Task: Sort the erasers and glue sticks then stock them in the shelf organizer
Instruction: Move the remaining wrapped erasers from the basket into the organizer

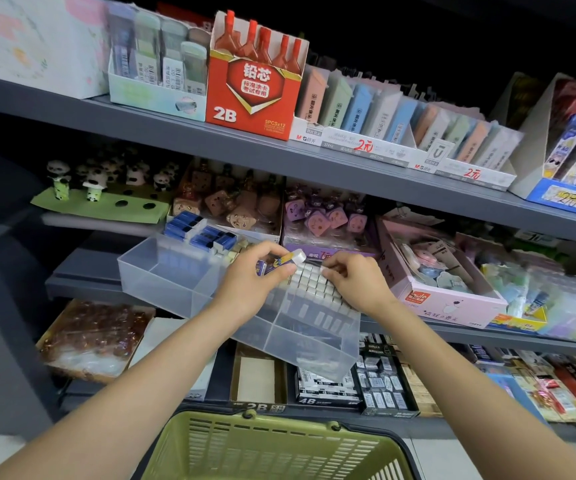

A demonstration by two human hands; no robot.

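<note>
At the centre of the frame the left hand [259, 271] pinches a small eraser [285, 260] with a blue-and-yellow sleeve and a white end, thumb on top and fingers curled beneath it. It is held just above the rows of white erasers [314, 284] standing packed in the clear plastic organizer [175, 282]. Just to its right, the right hand [352, 278] pinches one white eraser [324, 269] at the top of those rows — fingertips clamped on it, the rest of the fingers curled. The organizer sits tilted on the middle shelf, its left compartment bare, its front compartment overhanging the shelf edge. Behind it, toward the upper left, blue-sleeved erasers [200, 232] lie in a tray. A pink box [446, 299] of small items stands to the right. On the top shelf, a red 2B pencil-lead box [252, 95] stands upper centre. A green shopping basket [279, 448] fills the bottom centre, below both forearms.
</note>
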